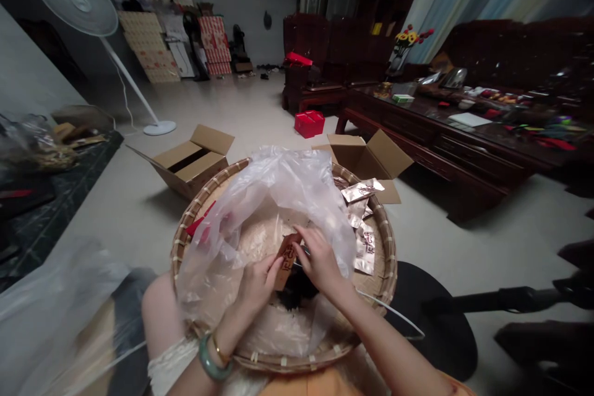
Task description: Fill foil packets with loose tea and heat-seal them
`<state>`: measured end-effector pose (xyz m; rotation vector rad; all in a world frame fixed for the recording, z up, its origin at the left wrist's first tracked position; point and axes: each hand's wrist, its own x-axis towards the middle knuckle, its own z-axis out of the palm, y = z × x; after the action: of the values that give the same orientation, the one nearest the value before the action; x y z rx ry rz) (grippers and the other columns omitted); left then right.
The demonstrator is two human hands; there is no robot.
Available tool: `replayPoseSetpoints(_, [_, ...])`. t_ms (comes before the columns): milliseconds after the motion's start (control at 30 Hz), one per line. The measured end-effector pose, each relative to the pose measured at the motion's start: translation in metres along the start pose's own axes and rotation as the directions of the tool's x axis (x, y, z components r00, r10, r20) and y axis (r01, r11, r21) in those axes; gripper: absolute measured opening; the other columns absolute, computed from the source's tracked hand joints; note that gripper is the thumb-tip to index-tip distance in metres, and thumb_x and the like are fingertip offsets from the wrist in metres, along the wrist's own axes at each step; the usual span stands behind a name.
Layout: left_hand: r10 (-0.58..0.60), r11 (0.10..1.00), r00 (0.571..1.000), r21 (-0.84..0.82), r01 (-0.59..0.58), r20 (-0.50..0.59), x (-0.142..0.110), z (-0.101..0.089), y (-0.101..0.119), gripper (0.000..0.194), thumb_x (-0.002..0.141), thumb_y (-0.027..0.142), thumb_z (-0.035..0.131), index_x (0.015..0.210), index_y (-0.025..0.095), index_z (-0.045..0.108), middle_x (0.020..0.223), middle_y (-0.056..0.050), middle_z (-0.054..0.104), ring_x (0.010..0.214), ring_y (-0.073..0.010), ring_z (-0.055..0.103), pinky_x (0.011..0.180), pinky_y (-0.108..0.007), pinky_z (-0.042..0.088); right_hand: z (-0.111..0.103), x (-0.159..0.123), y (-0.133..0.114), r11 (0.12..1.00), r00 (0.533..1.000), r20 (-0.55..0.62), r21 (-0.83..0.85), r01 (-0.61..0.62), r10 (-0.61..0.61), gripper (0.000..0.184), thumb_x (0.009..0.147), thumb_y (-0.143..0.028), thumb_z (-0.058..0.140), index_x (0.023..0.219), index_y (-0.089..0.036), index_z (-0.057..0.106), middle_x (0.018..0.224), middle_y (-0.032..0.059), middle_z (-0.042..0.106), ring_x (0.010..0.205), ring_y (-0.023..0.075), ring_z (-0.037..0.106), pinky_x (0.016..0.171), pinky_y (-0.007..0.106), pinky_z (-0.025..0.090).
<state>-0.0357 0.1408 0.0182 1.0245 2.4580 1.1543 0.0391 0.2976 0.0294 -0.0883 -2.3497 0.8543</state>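
Between my two hands is a small copper-coloured foil packet (286, 260) with dark characters, held above the plastic bag. My left hand (260, 278) pinches its left side, thumb on the front. My right hand (319, 257) has its fingers closed at the packet's top edge. A dark loose heap (297, 291), like tea leaves, lies just below inside the open clear plastic bag (204, 284). The bag spreads over a round woven bamboo tray (392, 253). More foil packets (365, 247) lie on the tray's right side, beyond my right hand.
Open cardboard boxes stand past the tray, one at left (195, 164) and one at right (371, 161). A red box (309, 124) is on the floor. A dark wooden table (445, 142) stands right, a white fan (77, 3) far left. A black round base (436, 315) is near right.
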Motion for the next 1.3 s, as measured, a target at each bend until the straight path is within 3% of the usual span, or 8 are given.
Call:
replayPoseSetpoints(167, [-0.141, 0.975, 0.986, -0.187, 0.123, -0.088, -0.006, 0.008, 0.010, 0.042, 0.089, 0.045, 0.042, 0.075, 0.014, 0.067, 0.065, -0.004, 0.064, 0.061, -0.0162, 0.056, 0.059, -0.023, 0.039, 0.005, -0.007, -0.007, 0.985, 0.978, -0.133, -0.085, 0.152, -0.163, 0.043, 0.091, -0.014, 0.047, 0.133, -0.023, 0.049, 0.116, 0.0116, 0.062, 0.111, 0.0240, 0.054, 0.093, 0.043, 0.049])
replayPoseSetpoints(300, [-0.182, 0.955, 0.981, -0.251, 0.160, -0.070, -0.008, 0.009, 0.013, 0.042, 0.087, 0.047, 0.044, 0.075, 0.014, 0.067, 0.065, -0.002, 0.063, 0.062, -0.0162, 0.056, 0.059, -0.023, 0.039, 0.002, -0.009, -0.006, 0.979, 0.967, -0.158, -0.074, 0.188, -0.198, 0.041, 0.090, -0.015, 0.048, 0.129, -0.026, 0.054, 0.107, 0.0106, 0.064, 0.101, 0.0225, 0.058, 0.087, 0.042, 0.052])
replayPoseSetpoints(733, [-0.079, 0.996, 0.985, -0.048, 0.073, -0.152, -0.013, 0.008, 0.016, 0.039, 0.090, 0.040, 0.041, 0.073, 0.016, 0.066, 0.060, -0.005, 0.062, 0.052, -0.0148, 0.054, 0.053, -0.024, 0.034, 0.004, -0.019, -0.015, 0.982, 0.976, -0.115, -0.059, 0.179, -0.185, 0.054, 0.090, -0.011, 0.045, 0.142, -0.024, 0.037, 0.117, 0.0127, 0.059, 0.109, 0.0231, 0.055, 0.090, 0.040, 0.051])
replayPoseSetpoints(933, [0.090, 0.988, 0.991, 0.134, -0.076, -0.103, -0.015, 0.006, 0.012, 0.038, 0.091, 0.031, 0.037, 0.092, 0.015, 0.072, 0.073, -0.012, 0.070, 0.062, -0.0197, 0.063, 0.059, -0.026, 0.039, -0.005, -0.011, -0.015, 0.997, 0.992, -0.105, 0.009, -0.072, 0.073, 0.011, 0.088, -0.025, 0.056, 0.096, -0.021, 0.062, 0.093, 0.0083, 0.060, 0.092, 0.0219, 0.055, 0.078, 0.037, 0.050])
replayPoseSetpoints(1000, [0.114, 0.979, 0.992, 0.177, -0.103, -0.050, -0.013, 0.003, 0.011, 0.039, 0.091, 0.030, 0.036, 0.098, 0.016, 0.072, 0.077, -0.013, 0.071, 0.064, -0.0209, 0.064, 0.060, -0.027, 0.040, -0.007, -0.008, -0.014, 0.985, 0.989, -0.099, -0.117, -0.124, 0.113, 0.014, 0.085, -0.033, 0.062, 0.080, -0.019, 0.062, 0.084, 0.0081, 0.055, 0.084, 0.0223, 0.051, 0.070, 0.035, 0.047])
replayPoseSetpoints(1067, [0.083, 0.980, 0.997, 0.181, -0.083, 0.009, -0.009, -0.002, 0.010, 0.040, 0.091, 0.033, 0.036, 0.096, 0.016, 0.072, 0.076, -0.012, 0.071, 0.062, -0.0208, 0.063, 0.058, -0.027, 0.039, -0.008, -0.005, -0.013, 0.969, 0.998, -0.058, -0.242, -0.054, 0.041, 0.019, 0.088, -0.032, 0.057, 0.076, -0.018, 0.063, 0.080, 0.0081, 0.052, 0.079, 0.0216, 0.048, 0.066, 0.033, 0.044])
replayPoseSetpoints(1200, [-0.001, 0.999, 0.995, -0.041, 0.005, 0.099, 0.002, -0.010, 0.008, 0.041, 0.090, 0.041, 0.040, 0.083, 0.016, 0.072, 0.071, -0.008, 0.069, 0.066, -0.0191, 0.062, 0.059, -0.025, 0.040, -0.007, -0.003, -0.009, 0.972, 0.987, 0.058, -0.175, 0.156, -0.148, 0.023, 0.093, -0.021, 0.046, 0.077, -0.018, 0.061, 0.075, 0.0068, 0.056, 0.074, 0.0184, 0.047, 0.064, 0.029, 0.041])
replayPoseSetpoints(1300, [-0.093, 0.927, 0.978, -0.344, 0.153, 0.184, 0.008, -0.011, 0.006, 0.049, 0.084, 0.054, 0.045, 0.082, 0.013, 0.071, 0.071, -0.007, 0.069, 0.063, -0.0171, 0.060, 0.056, -0.024, 0.043, -0.009, -0.002, -0.005, 0.983, 0.981, 0.064, 0.027, 0.181, -0.183, 0.013, 0.091, -0.018, 0.050, 0.080, -0.017, 0.058, 0.080, 0.0061, 0.060, 0.077, 0.0170, 0.050, 0.069, 0.028, 0.044])
